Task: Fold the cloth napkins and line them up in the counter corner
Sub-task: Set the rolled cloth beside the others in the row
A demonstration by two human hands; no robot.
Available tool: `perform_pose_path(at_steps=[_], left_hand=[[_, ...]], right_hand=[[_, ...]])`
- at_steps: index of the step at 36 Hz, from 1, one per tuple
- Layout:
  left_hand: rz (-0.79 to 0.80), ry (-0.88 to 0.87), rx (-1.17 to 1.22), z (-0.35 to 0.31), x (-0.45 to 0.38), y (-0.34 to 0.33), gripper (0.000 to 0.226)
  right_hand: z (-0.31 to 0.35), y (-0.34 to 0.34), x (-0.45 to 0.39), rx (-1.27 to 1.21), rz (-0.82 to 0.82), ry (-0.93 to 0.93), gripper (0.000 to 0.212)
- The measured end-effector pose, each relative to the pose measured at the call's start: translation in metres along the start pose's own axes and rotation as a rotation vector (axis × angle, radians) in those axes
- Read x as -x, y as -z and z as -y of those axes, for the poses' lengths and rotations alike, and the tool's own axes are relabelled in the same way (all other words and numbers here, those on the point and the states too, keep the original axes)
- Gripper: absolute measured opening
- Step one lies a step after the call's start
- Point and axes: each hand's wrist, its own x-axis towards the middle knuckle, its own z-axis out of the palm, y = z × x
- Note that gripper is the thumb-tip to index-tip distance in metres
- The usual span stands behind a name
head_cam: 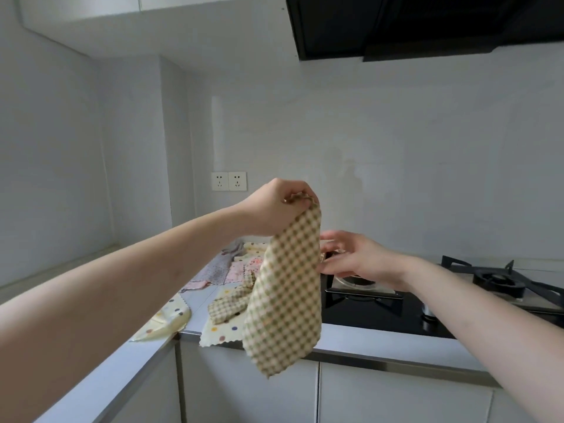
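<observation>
- Counter (366,338): grey L-shape, the corner at centre-left. The bare strip by the front edge looks like the best place to lay a cloth flat, judged from here.
- Hob (457,303): black glass with a burner, just right of the cloths. Keep fabric off it while folding.
- Pile (235,267): loose, unfolded napkins in the corner (dotted cream, pink, grey, a crumpled check). None is lined up yet, so the task looks to be at an early stage.
- Napkin (285,297): green check, hanging in the air above the counter edge from one top corner, its lower point dangling past the cabinet front. It hangs slightly rolled in on itself.
- Left hand (274,206): raised, fingers curled and pinching the napkin's top corner.
- Right hand (354,256): fingers spread and loose, holding nothing, just beside the napkin's right edge at mid-height; I cannot tell whether the fingertips touch it.
- Doing it well, as I judge it: the right hand should run along the edge to a neighbouring corner, pull the cloth taut between both hands, then lower it flat before creasing. Match corners before pressing the fold.
- Risk: the dangling tip may drag over the pile.
</observation>
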Motion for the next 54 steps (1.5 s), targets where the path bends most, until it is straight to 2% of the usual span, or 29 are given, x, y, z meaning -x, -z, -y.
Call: perform_pose_path(at_steps=[3,7,14,16,19,22,26,29,33,38,43,46,50,54], left_hand=[[0.028,-0.026,0.004,0.007,-0.004,-0.006,0.025],[0.033,-0.023,0.013,0.021,-0.01,-0.011,0.03],[-0.037,0.068,-0.038,0.048,-0.012,-0.016,0.029],[-0.035,0.113,-0.116,0.06,-0.01,-0.02,0.028],[-0.042,0.168,-0.222,0.083,-0.009,-0.027,0.027],[-0.069,0.247,-0.279,0.107,-0.011,-0.035,0.027],[-0.164,0.32,-0.234,0.124,-0.016,-0.043,0.025],[-0.262,0.331,-0.163,0.125,-0.023,-0.044,0.025],[-0.333,0.255,-0.092,0.117,-0.024,-0.045,0.015],[-0.186,0.192,-0.064,0.109,-0.001,-0.054,0.011],[0.14,0.268,-0.102,0.114,0.036,-0.084,0.012],[0.294,0.31,-0.132,0.124,0.057,-0.107,0.022],[0.383,0.293,-0.149,0.138,0.07,-0.127,0.032],[0.4,0.33,-0.14,0.15,0.069,-0.137,0.027]], right_hand=[[-0.005,0.002,-0.007,-0.01,0.107,-0.025,0.061],[-0.012,-0.002,-0.016,-0.025,0.181,-0.043,0.053],[-0.025,0.004,-0.027,-0.112,0.11,-0.105,0.041],[-0.033,0.01,-0.03,-0.061,0.053,-0.112,0.038],[-0.052,0.02,-0.039,0.007,-0.067,-0.098,0.02],[-0.072,0.032,-0.05,0.172,-0.196,-0.087,0.017],[-0.077,0.049,-0.059,0.383,-0.431,-0.079,0.012],[-0.071,0.06,-0.06,0.443,-0.585,0.006,0.005],[-0.066,0.074,-0.053,0.484,-0.67,0.087,0.005],[-0.079,0.076,-0.026,0.53,-0.594,0.062,0.007],[-0.112,0.062,0.009,0.544,-0.381,-0.052,0.008],[-0.134,0.052,0.024,0.545,-0.227,-0.142,0.005],[-0.156,0.047,0.03,0.543,-0.138,-0.219,0.005],[-0.166,0.045,0.025,0.513,-0.174,-0.227,0.008]])
